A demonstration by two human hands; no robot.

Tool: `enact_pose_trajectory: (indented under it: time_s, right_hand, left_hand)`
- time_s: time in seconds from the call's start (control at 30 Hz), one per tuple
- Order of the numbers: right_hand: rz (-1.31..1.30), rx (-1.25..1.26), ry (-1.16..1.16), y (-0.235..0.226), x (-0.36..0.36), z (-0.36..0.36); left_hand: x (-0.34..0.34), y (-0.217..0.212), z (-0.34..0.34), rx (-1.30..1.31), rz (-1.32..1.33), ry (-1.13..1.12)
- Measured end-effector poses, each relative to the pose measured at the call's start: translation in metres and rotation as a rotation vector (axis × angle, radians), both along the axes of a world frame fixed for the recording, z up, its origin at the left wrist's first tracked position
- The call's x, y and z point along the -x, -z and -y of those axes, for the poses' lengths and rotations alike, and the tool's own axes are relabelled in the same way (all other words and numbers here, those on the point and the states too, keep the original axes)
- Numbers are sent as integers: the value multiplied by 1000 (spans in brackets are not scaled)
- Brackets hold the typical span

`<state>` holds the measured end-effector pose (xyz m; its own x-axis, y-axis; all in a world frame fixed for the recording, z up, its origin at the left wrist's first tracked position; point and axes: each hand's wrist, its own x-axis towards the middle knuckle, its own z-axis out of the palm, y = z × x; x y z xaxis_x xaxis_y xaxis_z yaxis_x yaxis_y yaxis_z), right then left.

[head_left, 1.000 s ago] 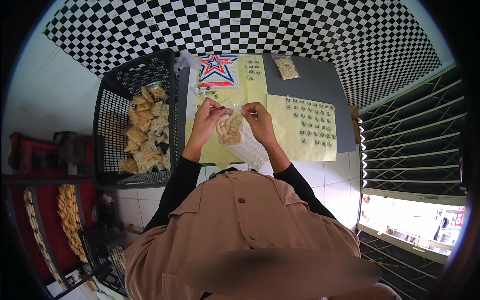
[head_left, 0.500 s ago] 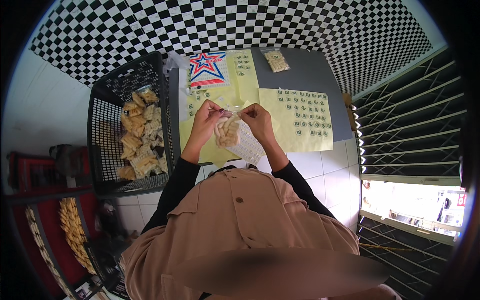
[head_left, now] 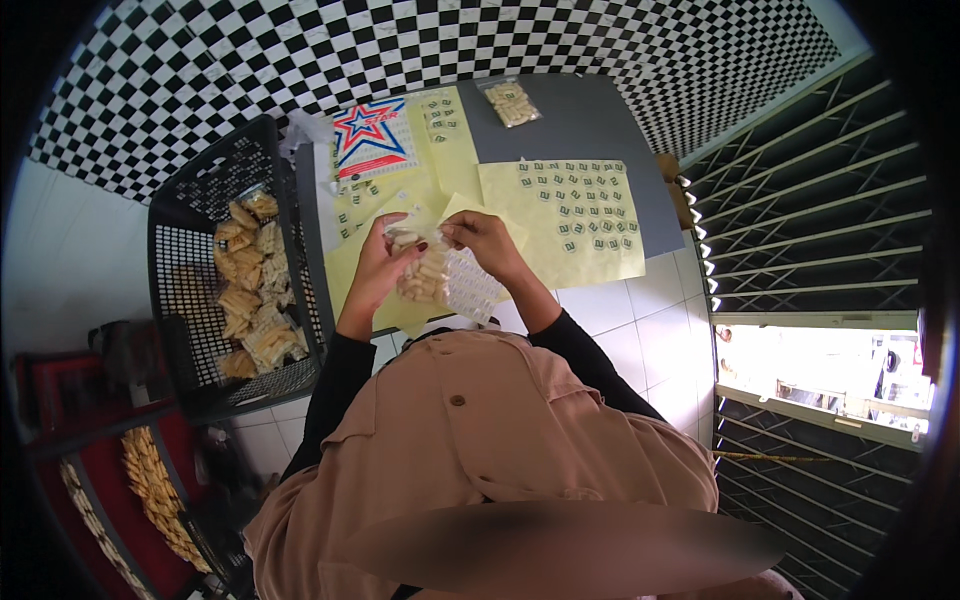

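Observation:
A clear plastic bag of pale, finger-shaped snacks [head_left: 424, 280] is held up over the near part of the table. My left hand [head_left: 378, 268] is closed round its upper left side, thumb across the front. With thumb and forefinger pinched together, my right hand [head_left: 488, 246] grips the bag's top right edge. Beneath the hands lie yellow sticker sheets and a white printed sheet [head_left: 474, 288]. To the right, a yellow sheet [head_left: 500, 215] carries rows of round stickers with dark green marks.
On the left stands a black plastic crate [head_left: 289, 230] with several snack bags [head_left: 240, 263] inside. A similar packed bag [head_left: 512, 104] lies at the grey table's [head_left: 590, 125] far edge. A sheet with a red and blue star [head_left: 370, 135] lies at the far left.
My left hand has shifted its grip down over the bag's front, while my right hand still pinches the top edge. The whole view has shifted slightly.

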<state>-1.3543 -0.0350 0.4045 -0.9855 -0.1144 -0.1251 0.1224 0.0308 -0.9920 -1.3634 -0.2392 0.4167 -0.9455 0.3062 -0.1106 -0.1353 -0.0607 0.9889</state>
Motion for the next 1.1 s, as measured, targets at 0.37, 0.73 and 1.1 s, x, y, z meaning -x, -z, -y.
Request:
enact_pose_trajectory:
  time_s: [0.37, 0.73, 1.1]
  right_hand:
    - [-320, -741, 509, 56, 7, -117]
    - [-297, -999, 439, 56, 21, -151]
    - [-263, -882, 440, 67, 34, -159]
  left_hand:
    - [26, 32, -72, 764, -859, -132]
    - [25, 66, -190, 990, -786, 288]
    - [28, 64, -196, 1017, -734, 293]
